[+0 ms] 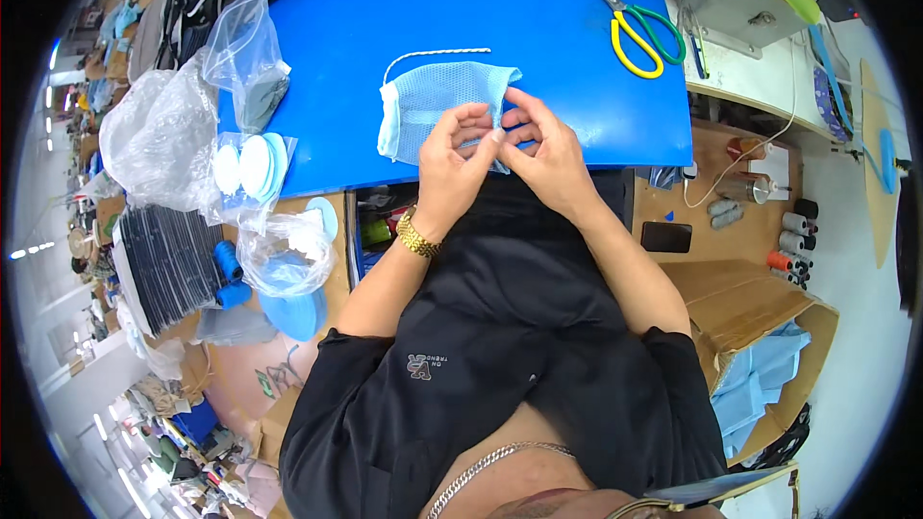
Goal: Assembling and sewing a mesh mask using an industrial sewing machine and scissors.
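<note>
A light-blue mesh pouch (pixel 437 88) lies on the blue tabletop in front of me. Its left end carries a white band (pixel 388 120), and a white cord (pixel 437 53) curves from it across the table. My left hand (pixel 460 159) and my right hand (pixel 548 154) meet at the pouch's right edge. Thumbs and fingertips of both hands pinch the fabric there, close together. The exact fold between the fingertips is partly hidden by the fingers.
Scissors (pixel 635 34) with yellow and green handles lie at the far right, near a sewing machine (pixel 750 5). Clear plastic bags (pixel 159 135) and light-blue oval pieces (pixel 258 165) crowd the left edge. A cardboard box (pixel 745 303) of blue fabric stands at right, below a phone (pixel 666 237).
</note>
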Tool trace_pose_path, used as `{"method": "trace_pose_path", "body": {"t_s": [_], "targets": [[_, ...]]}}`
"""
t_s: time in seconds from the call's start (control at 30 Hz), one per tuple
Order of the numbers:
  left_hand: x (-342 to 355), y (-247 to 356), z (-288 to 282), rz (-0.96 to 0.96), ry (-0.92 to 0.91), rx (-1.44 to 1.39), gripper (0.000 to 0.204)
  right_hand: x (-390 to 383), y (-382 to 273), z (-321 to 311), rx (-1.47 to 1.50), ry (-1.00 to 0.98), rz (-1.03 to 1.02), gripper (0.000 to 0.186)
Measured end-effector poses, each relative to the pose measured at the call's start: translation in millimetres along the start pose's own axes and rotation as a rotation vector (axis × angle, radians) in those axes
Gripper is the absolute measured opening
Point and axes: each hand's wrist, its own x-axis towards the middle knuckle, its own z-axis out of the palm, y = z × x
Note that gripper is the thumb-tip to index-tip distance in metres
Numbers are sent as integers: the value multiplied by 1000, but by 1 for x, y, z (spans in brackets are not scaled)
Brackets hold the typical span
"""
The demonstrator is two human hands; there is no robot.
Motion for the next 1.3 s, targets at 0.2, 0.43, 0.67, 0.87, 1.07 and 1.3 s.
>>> {"method": "trace_pose_path", "body": {"t_s": [0.2, 0.43, 0.67, 0.87, 1.07, 1.3], "targets": [[7, -15, -11, -176, 62, -290, 21, 0, 1, 1, -93, 25, -13, 53], [12, -3, -11, 259, 113, 256, 44, 9, 15, -3, 170, 62, 93, 31], [76, 32, -35, 203, -376, 463, 77, 1, 12, -7, -17, 51, -35, 24], [83, 35, -38, 9, -585, 494, 32, 7, 6, -15, -202, 179, -101, 19], [80, 29, -34, 11, -462, 411, 26, 49, -16, -108, -829, 346, -432, 33], [76, 22, -32, -115, -460, 198, 26, 78, -19, -173, -1169, 122, -25, 63]]}}
